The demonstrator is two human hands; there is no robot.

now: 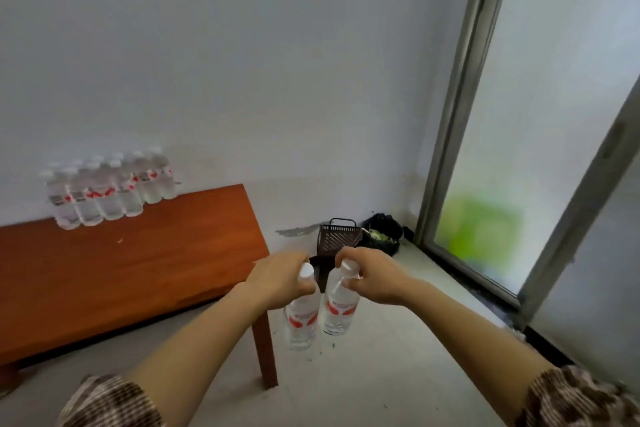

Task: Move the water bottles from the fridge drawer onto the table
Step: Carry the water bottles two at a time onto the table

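Two bottles in transit, held by the necks

Left hand (282, 279) gripped one water bottle (300, 317), right hand (372, 279) the other (338, 310); both hung over the floor beside the wooden table (145, 274). Bottles nearly touched. Neck-only holds risked a swing or slip; a clumsy set-down could topple the standing bottles (110, 191).

My left hand (280, 279) and right hand (372, 279) are bare: no gloves, no rings, no watch, no band at either wrist. My forearms are uncovered along their whole length. I wear short sleeves that end near the elbows, one sleeve (110, 402) on the left arm and one on the right, in a brown-and-cream mottled print, something like a fine check or an animal pattern; blur hides the exact motif.
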